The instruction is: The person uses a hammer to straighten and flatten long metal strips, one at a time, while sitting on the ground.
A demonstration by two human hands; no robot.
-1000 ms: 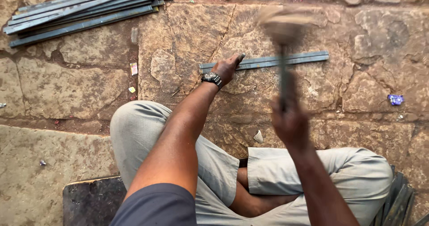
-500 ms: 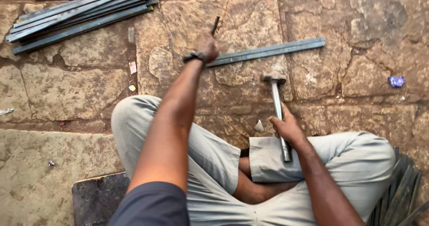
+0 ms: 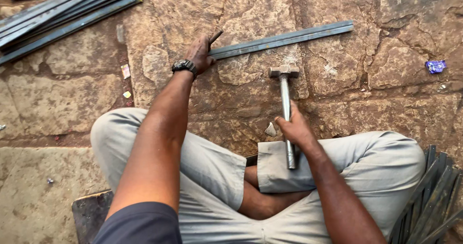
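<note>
Item one: hammer (image 3: 285, 99), centre of the frame. Metal head (image 3: 283, 71) resting on the stone floor (image 3: 386, 41), long metal shaft running down toward our lap. Our right hand (image 3: 294, 127) is clamped round the shaft about midway. We judge it head-heavy and rigid; the smooth shaft could slip, so a grip lower down would give more swing and one nearer the head more control.

Item two: flat steel bar (image 3: 284, 39), upper centre, lying on the floor slanting up to the right. Our left hand (image 3: 200, 53), wristwatch (image 3: 183, 65) on it, is closed at the bar's left end, where a short dark rod-like tool (image 3: 215, 36) sticks out from the fingers; whether the hand holds the tool alone or pins the bar too, we cannot tell. We judge the bar stiff, fairly heavy, with hard edges; best held at an end.

Item three: stack of similar bars (image 3: 62, 12), upper left; more bars (image 3: 429, 200), lower right.

Change from half a second ago: the left hand sits slightly lower against the bar end; the hammer remains down on the stone.
</note>
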